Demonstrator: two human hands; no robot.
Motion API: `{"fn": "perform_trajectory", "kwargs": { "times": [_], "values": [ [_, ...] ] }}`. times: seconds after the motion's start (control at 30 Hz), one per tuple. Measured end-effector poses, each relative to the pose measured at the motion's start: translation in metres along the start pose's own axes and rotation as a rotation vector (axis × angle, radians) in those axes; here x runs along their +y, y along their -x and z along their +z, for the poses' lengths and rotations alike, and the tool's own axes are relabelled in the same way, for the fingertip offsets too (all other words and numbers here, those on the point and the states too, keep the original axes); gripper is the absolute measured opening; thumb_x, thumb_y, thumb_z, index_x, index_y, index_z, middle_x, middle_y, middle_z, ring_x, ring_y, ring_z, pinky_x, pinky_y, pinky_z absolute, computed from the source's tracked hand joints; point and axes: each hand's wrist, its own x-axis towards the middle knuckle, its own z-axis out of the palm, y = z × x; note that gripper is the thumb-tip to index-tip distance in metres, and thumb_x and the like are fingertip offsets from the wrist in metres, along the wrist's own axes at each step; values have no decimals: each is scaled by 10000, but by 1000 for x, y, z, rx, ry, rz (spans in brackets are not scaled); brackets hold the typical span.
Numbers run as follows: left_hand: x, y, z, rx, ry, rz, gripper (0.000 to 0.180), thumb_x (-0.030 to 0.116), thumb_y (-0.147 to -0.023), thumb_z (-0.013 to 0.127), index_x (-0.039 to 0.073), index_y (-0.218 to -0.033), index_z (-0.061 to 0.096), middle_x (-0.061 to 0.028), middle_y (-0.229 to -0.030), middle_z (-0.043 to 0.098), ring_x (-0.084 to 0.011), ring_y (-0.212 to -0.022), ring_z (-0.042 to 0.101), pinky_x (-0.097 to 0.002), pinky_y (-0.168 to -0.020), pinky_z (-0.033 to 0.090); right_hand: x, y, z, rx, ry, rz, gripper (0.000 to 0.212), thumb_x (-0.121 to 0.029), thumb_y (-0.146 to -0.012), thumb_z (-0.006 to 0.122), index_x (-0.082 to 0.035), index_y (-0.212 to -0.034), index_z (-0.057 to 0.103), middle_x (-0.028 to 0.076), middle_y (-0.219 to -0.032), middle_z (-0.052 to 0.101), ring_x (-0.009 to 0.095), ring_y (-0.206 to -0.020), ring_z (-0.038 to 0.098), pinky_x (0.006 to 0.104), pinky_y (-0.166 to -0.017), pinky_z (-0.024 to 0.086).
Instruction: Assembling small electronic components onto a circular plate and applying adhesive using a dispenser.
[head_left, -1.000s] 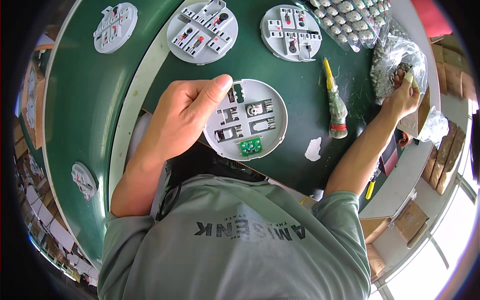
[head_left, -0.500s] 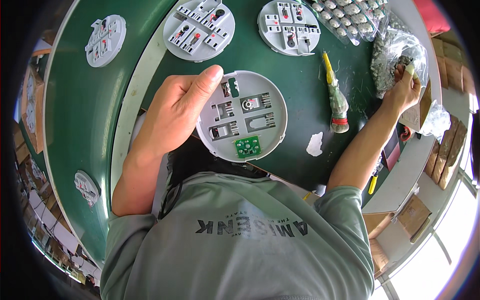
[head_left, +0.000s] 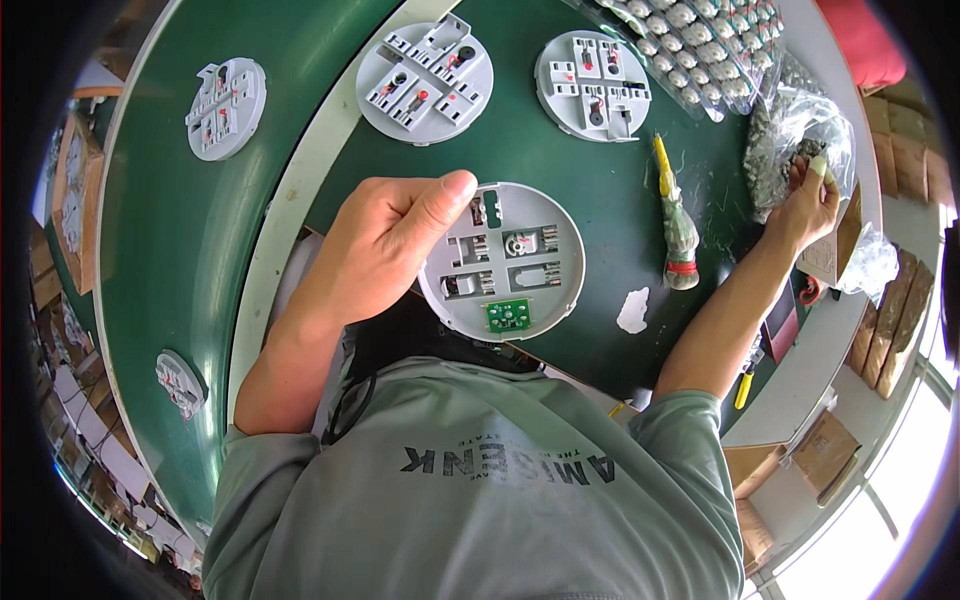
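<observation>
My left hand (head_left: 385, 245) grips a round grey plastic housing (head_left: 548, 212) by its left rim, with the thumb over the edge. The housing's inner side faces up, showing slotted recesses with metal contacts and a small green circuit board (head_left: 508, 316) near its lower edge. At the far right, my right hand (head_left: 810, 208) is at a clear plastic bag (head_left: 838, 118) of small metallic parts (head_left: 765, 160). Its fingers are pinched, one tip has a pale yellow-green cover, and whatever lies between them is too small to make out.
Similar grey discs (head_left: 425, 80) with red and black parts lie around the green table, another disc (head_left: 595, 85) to their right. A brush (head_left: 680, 240) with a yellow handle end lies beside a white scrap (head_left: 633, 311). Trays of round white pieces (head_left: 700, 45) stand at the back.
The view has shifted, so table items sit lower and slightly right in it. My left hand keeps hold of the housing; my right hand stays at the bag.
</observation>
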Motion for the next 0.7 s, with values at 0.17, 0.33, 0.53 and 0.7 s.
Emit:
{"fn": "perform_trajectory", "kwargs": {
  "times": [0.17,0.33,0.53,0.7],
  "values": [
    [2,2,1,-1,45,40,565,378,-1159,550,1,-738,538,54,-668,372,-52,-679,315,-307,-570,308,-3,-3,7,-6,84,-29,244,-95,-998,772,35,-1138,621,179,-1005,765,238,-864,771,294,-760,638],
    [13,1,1,95,69,108,425,309,-1110,639,-35,-863,684,-23,-673,521,-62,-687,445,-306,-603,414,39,-55,-53,-121,281,-114,280,-107,-1028,711,116,-1185,649,269,-1135,771,320,-943,791,382,-803,668],
    [58,-29,-58,917,-538,676,321,279,-871,883,20,-1008,752,-121,-925,714,-270,-813,701,-422,-724,544,5,-10,-7,-71,381,-93,347,-221,-1033,744,87,-1191,714,191,-1092,788,267,-940,785,359,-824,664],
    [24,-53,-98,1093,-973,543,413,291,-867,884,54,-1176,747,-122,-1069,733,-357,-1065,687,-483,-906,556,31,-20,-15,-112,371,-153,386,-289,-1056,728,73,-1189,724,187,-1072,791,258,-948,782,370,-841,662]
  ]
}}
